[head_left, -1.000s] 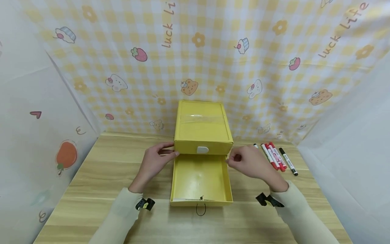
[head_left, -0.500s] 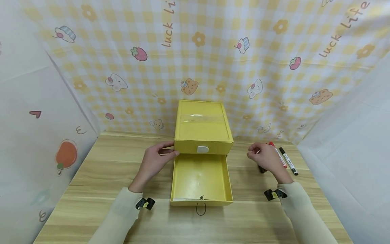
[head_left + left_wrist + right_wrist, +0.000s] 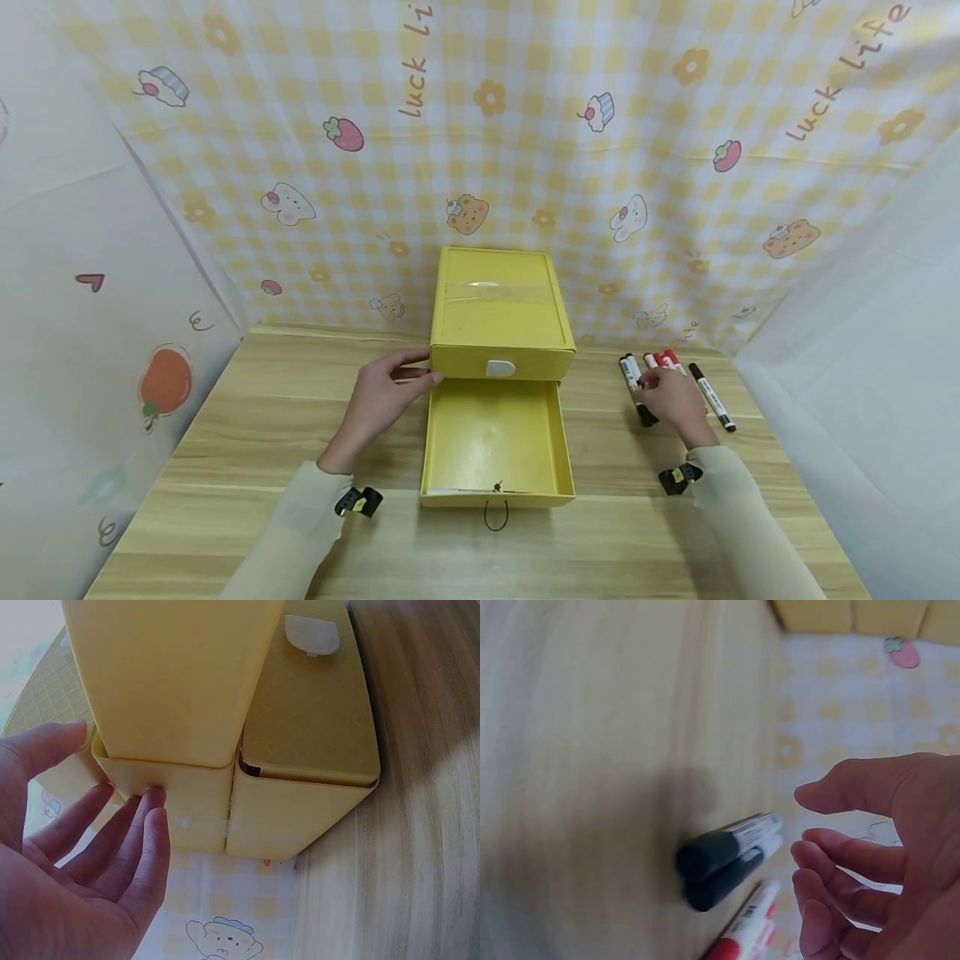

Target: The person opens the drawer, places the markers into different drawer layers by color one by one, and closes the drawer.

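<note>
A yellow drawer box (image 3: 498,304) stands at the back middle of the table, a strip of clear tape across its top. Its lower drawer (image 3: 495,437) is pulled far out towards me, with a thin dark loop on its front. My left hand (image 3: 375,396) rests on the box's left side; in the left wrist view its fingertips (image 3: 154,799) touch the yellow wall. Over the markers hovers my right hand (image 3: 670,400), thumb and fingers apart, holding nothing. Two black-capped markers (image 3: 731,855) lie side by side just beyond its fingertips. Red markers (image 3: 670,360) are partly hidden beneath the hand.
One more black marker (image 3: 712,398) lies apart at the right. A white tab (image 3: 500,368) sits on the upper drawer's front. Behind the wooden table (image 3: 322,550) hangs a yellow checked cloth (image 3: 536,158), with white sheets at both sides.
My right hand has moved right, away from the box's right side to above the markers. The left hand and the pulled-out drawer have stayed put.
</note>
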Demonstrator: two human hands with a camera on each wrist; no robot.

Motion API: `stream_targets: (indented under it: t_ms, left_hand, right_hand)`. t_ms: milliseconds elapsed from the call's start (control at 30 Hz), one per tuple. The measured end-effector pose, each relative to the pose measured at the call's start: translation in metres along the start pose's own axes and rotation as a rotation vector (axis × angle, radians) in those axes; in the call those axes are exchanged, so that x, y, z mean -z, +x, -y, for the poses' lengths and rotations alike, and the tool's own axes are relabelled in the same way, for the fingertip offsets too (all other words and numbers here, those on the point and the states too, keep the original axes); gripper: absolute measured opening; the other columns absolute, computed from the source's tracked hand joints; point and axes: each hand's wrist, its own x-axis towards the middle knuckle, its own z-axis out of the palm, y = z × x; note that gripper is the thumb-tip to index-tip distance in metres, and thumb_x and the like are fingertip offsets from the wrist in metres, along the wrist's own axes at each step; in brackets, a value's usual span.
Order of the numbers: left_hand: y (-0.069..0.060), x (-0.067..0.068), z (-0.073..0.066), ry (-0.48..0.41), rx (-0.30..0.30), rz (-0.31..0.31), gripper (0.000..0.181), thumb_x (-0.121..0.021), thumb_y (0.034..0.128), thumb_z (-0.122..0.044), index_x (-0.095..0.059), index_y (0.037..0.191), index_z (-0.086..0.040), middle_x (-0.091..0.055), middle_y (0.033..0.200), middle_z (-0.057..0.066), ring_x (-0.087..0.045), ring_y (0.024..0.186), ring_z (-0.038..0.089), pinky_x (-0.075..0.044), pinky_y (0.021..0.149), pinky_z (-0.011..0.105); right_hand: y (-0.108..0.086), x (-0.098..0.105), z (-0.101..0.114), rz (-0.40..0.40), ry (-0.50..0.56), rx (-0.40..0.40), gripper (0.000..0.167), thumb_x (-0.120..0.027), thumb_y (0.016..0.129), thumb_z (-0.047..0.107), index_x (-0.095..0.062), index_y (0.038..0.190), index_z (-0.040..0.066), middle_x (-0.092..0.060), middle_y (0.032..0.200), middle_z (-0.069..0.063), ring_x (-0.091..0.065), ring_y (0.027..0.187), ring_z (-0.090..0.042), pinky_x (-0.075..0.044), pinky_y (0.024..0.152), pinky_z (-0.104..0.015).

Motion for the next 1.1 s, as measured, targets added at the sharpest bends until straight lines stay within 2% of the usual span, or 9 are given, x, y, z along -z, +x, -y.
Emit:
stream_targets:
  t_ms: [167,333,433,567,800,1100]
  left_hand:
    - [0.0,0.0,0.0,-0.004,-0.002,0.005,0.048,-0.088,0.0975,-0.025,-0.075,0.14,-0.005,-0.079,0.126,0.014,-0.078,0.113,0.03,-0.064,0.089,0.04]
    - [0.0,0.0,0.0,-0.005,0.001,0.004,0.048,-0.088,0.0974,-0.025,-0.075,0.14,-0.006,-0.079,0.125,0.014,-0.078,0.114,0.03,-0.064,0.089,0.04]
    - [0.0,0.0,0.0,-0.004,0.004,0.001,0.048,-0.088,0.097,-0.024,-0.075,0.139,-0.006,-0.079,0.125,0.013,-0.078,0.114,0.03,-0.065,0.09,0.041]
    - [0.0,0.0,0.0,-0.004,0.004,-0.001,0.047,-0.088,0.0969,-0.023,-0.075,0.139,-0.006,-0.079,0.126,0.014,-0.078,0.114,0.031,-0.065,0.09,0.042]
    - [0.0,0.0,-0.001,-0.005,0.01,-0.001,0.047,-0.088,0.0971,-0.022,-0.075,0.139,-0.005,-0.079,0.124,0.015,-0.078,0.113,0.032,-0.065,0.089,0.042]
    - [-0.002,0.0,-0.002,-0.024,0.007,0.004,0.047,-0.087,0.098,-0.025,-0.075,0.139,-0.005,-0.08,0.123,0.014,-0.078,0.113,0.031,-0.065,0.089,0.04]
  right_hand:
    - [0.002,-0.01,-0.01,0.035,-0.02,-0.065,0.032,-0.079,0.096,0.023,-0.076,0.115,-0.003,-0.072,0.091,-0.008,-0.063,0.075,-0.025,-0.049,0.057,-0.039]
    - [0.003,-0.015,-0.015,0.013,-0.052,-0.047,0.027,-0.078,0.092,0.021,-0.077,0.108,0.0,-0.073,0.085,-0.007,-0.066,0.076,-0.029,-0.052,0.058,-0.045]
    - [0.023,-0.035,-0.05,0.007,-0.057,-0.036,0.023,-0.08,0.088,0.024,-0.078,0.103,0.006,-0.072,0.083,-0.005,-0.065,0.073,-0.028,-0.05,0.054,-0.044]
    - [0.038,-0.05,-0.077,0.03,-0.048,-0.04,0.023,-0.083,0.085,0.025,-0.078,0.102,0.01,-0.072,0.084,-0.005,-0.063,0.071,-0.027,-0.049,0.051,-0.043]
    - [0.009,-0.025,-0.024,0.054,-0.054,-0.053,0.015,-0.08,0.086,0.017,-0.078,0.097,0.007,-0.072,0.084,-0.008,-0.063,0.071,-0.028,-0.049,0.056,-0.043]
    - [-0.001,-0.027,-0.009,0.053,-0.064,-0.068,0.019,-0.082,0.093,0.022,-0.08,0.099,0.004,-0.074,0.086,-0.007,-0.063,0.071,-0.025,-0.048,0.054,-0.04]
